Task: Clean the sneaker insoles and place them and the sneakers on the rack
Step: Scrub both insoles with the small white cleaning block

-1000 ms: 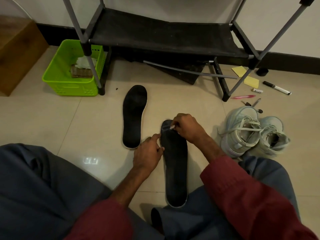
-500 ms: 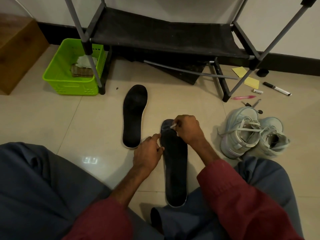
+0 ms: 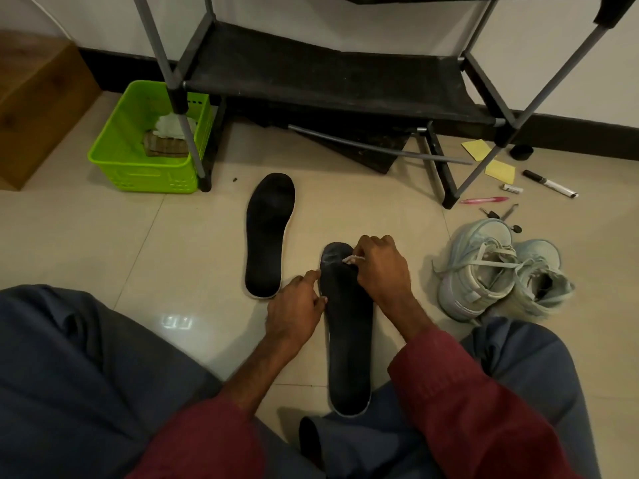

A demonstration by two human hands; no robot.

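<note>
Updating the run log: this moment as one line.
right hand pinches white wipe on near insole toe | left hand rests on its edge | far insole, sneakers on floor

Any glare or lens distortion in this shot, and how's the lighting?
Head view throughout: a glare patch on the floor tile left of the left hand; the rack poles splay outward, wide-angle distortion; dim light, so the black insole under the right hand shows little detail.

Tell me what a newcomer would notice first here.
At centre, the right hand pinches a small white wad against the toe of a black insole, while the left hand steadies its edge. A second insole lies to the left, pale sneakers to the right, and a green basket beside the black rack.
</note>
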